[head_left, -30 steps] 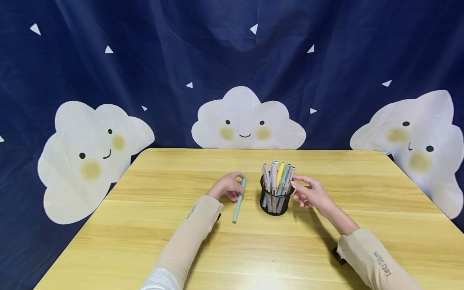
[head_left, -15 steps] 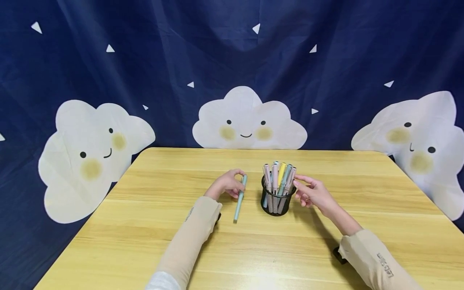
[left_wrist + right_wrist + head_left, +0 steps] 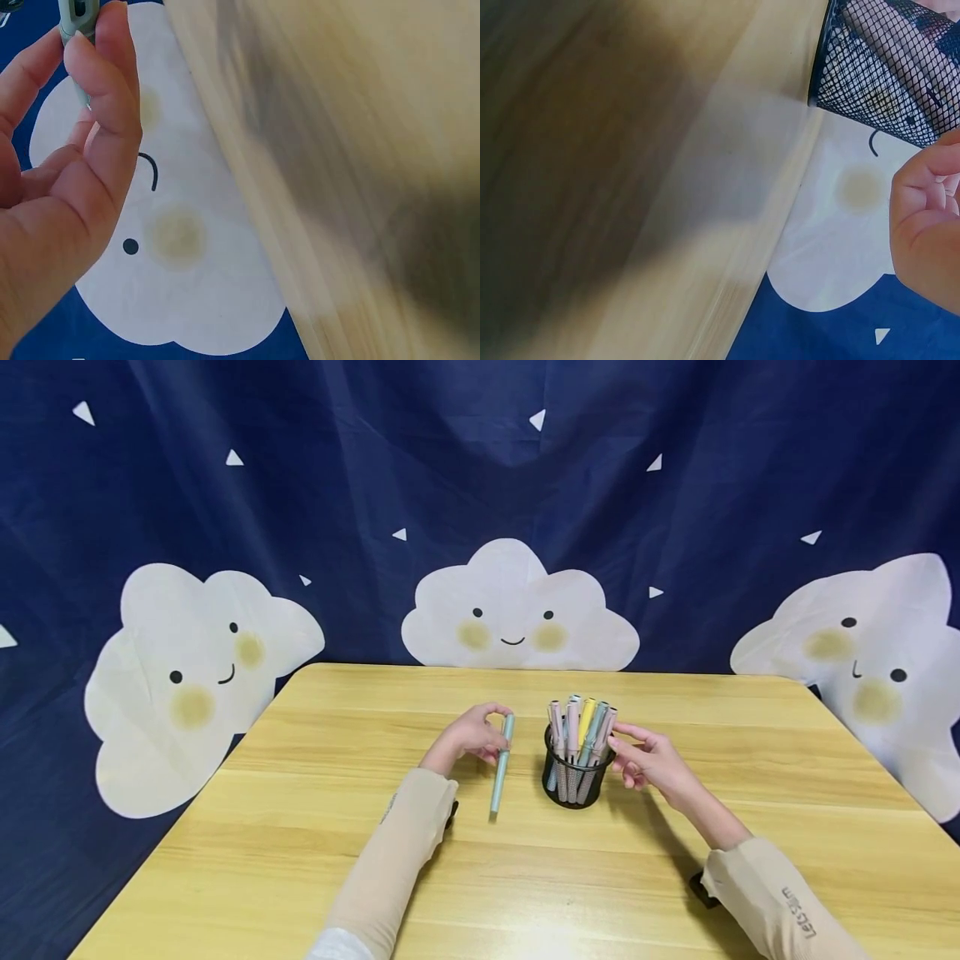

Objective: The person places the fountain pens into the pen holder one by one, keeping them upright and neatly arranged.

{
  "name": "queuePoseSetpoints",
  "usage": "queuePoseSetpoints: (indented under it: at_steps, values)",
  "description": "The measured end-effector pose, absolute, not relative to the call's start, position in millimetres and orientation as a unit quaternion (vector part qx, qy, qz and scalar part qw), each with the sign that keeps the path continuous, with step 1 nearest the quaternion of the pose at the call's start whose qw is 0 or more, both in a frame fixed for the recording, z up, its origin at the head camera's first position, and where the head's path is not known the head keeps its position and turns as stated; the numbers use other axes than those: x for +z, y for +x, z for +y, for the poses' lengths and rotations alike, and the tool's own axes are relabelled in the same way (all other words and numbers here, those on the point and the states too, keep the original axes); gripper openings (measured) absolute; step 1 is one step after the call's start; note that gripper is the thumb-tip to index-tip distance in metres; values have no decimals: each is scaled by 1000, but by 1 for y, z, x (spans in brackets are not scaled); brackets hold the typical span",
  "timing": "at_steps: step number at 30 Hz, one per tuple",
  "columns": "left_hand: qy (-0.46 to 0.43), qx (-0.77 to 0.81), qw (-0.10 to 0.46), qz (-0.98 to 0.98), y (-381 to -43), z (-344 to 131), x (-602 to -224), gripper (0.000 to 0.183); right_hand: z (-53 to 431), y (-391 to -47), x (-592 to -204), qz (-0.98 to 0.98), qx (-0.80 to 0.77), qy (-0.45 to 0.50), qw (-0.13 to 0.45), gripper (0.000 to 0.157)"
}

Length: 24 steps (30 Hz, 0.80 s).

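Observation:
In the head view my left hand (image 3: pixel 472 735) pinches a light green pen (image 3: pixel 500 777) near its upper end. The pen stands tilted just left of the holder, its lower end close to the table. In the left wrist view the thumb and fingers close round the pen (image 3: pixel 67 22), whose top is cut off by the frame. A black mesh pen holder (image 3: pixel 555 781) stands upright and is full of pens in pink, yellow, green and pale blue. My right hand (image 3: pixel 652 760) grips its right rim between thumb and index finger. The right wrist view shows curled fingers against the mesh.
Both hands work over a light wooden table (image 3: pixel 495 885) with rounded far corners. Behind it hangs a dark blue curtain (image 3: pixel 345 468) printed with white clouds and small triangles. Beige sleeves cover both forearms.
My left hand has lifted the pen slightly and brought it a little right and more upright. The right hand and the pen holder stay nearly in place.

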<state>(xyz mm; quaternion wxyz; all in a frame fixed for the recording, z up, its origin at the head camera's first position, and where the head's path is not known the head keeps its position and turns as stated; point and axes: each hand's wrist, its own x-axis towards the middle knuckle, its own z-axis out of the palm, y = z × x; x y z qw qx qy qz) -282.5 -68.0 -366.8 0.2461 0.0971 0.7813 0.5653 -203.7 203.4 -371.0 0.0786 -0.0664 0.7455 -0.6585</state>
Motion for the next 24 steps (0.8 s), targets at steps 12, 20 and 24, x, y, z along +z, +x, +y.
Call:
queuePoseSetpoints:
  at_steps: [12,20,24]
  values:
    - [97,580,225,777,-278,-66,-353,59,205,-204,-371,750,-653,-69,77,55]
    - [103,590,169,783,-274,-64,-345,54,205,-204,-372,751,-653,-66,81,56]
    - [117,611,151,768,-274,-63,-341,55,205,-205,-372,751,-652,-62,82,56]
